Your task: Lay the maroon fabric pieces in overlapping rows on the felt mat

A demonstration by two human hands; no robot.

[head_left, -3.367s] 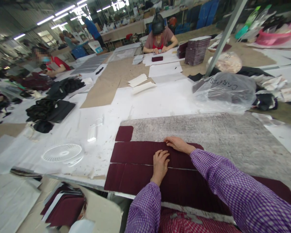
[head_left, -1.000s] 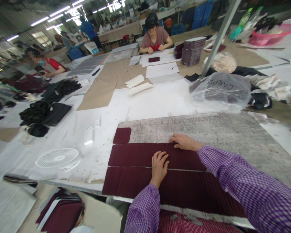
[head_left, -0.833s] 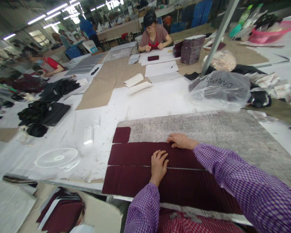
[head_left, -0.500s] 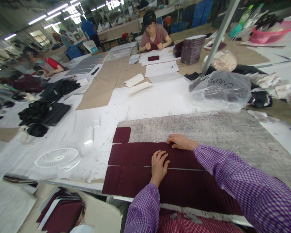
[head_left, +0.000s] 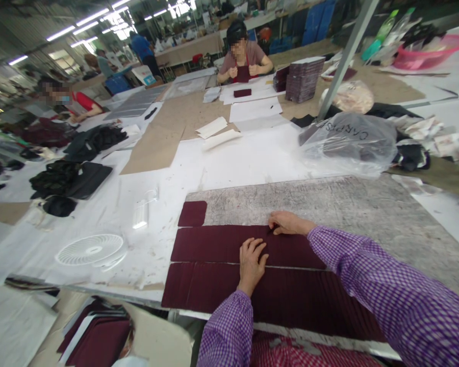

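Note:
Two long rows of overlapped maroon pieces lie on a grey worn board (head_left: 329,199) in front of me: a far row (head_left: 214,243) and a near row (head_left: 199,286). My left hand (head_left: 251,262) lies flat with fingers stretched out on the far row, near the seam between the rows. My right hand (head_left: 287,223) rests at the far row's top edge, fingers curled down onto it; whether it pinches anything is hidden. A single small maroon piece (head_left: 192,213) sits apart at the board's far left corner.
A white round fan (head_left: 90,250) lies on the white-covered table at left. A stack of maroon pieces (head_left: 99,334) sits in a box at lower left. A clear plastic bag (head_left: 350,140) and a slanted metal pole (head_left: 346,58) stand behind the board. Other people work at far tables.
My right hand has edged slightly right along the far row's top edge. My left hand stays flat in place. The maroon rows have not shifted.

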